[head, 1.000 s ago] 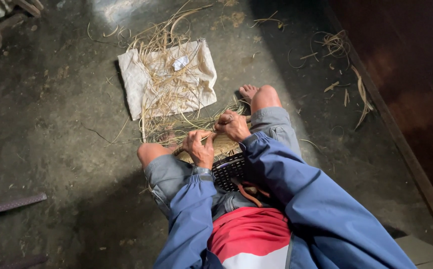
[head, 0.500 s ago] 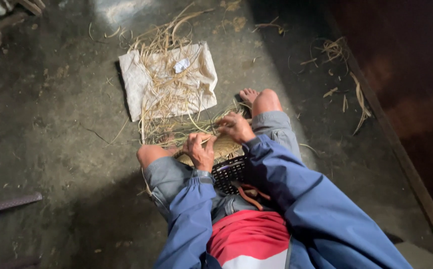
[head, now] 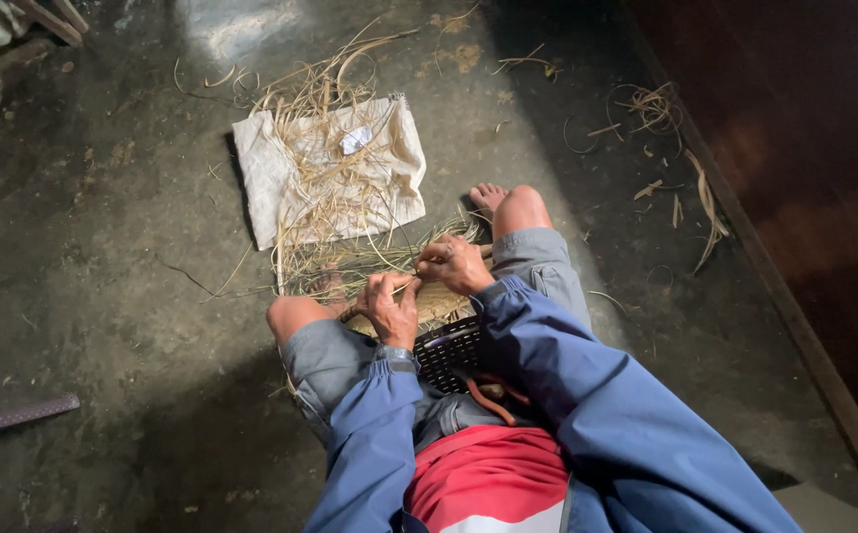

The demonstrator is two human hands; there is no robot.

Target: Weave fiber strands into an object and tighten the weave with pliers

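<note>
Seated on the concrete floor point(head: 103, 296), the left hand point(head: 390, 308) and right hand point(head: 454, 265) both close tightly around straw strands point(head: 370, 259) between the knees; keeping them taut helps even twisting.

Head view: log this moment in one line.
left hand: gripping straw bundle | right hand: gripping same bundle | cloth: on floor ahead, loose straw on it
</note>
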